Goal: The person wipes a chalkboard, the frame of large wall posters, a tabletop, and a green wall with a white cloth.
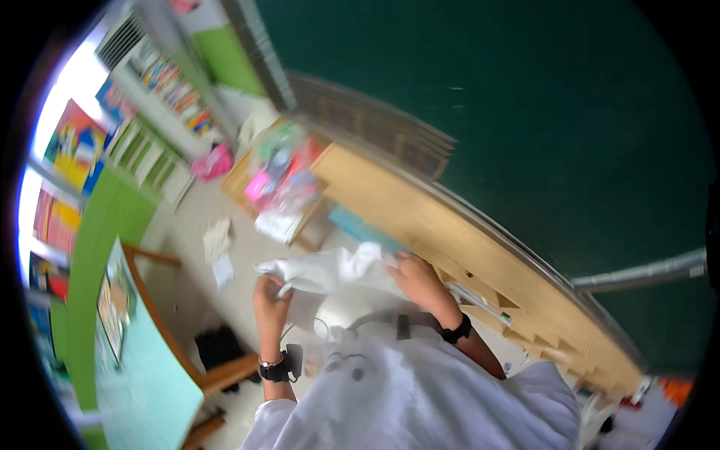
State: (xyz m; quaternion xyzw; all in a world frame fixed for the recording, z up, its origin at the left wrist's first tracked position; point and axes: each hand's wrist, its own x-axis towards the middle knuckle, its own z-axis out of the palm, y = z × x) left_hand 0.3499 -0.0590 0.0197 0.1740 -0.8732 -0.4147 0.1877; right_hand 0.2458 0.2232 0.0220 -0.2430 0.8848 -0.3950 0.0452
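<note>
A crumpled white plastic bag is stretched between my two hands in front of my body. My left hand is closed on its left end, where a thin loop of the white material shows by the fingers. At the opposite end, my right hand pinches the top edge. The lower part of the bag hangs against my white shirt and is blurred, so I cannot tell whether anything is inside. Both my wrists wear black bands.
A long wooden shelf unit runs below a dark green board to the right. Colourful bagged items are piled at its far end. A pale green table stands at left. Papers and a black object lie on the floor.
</note>
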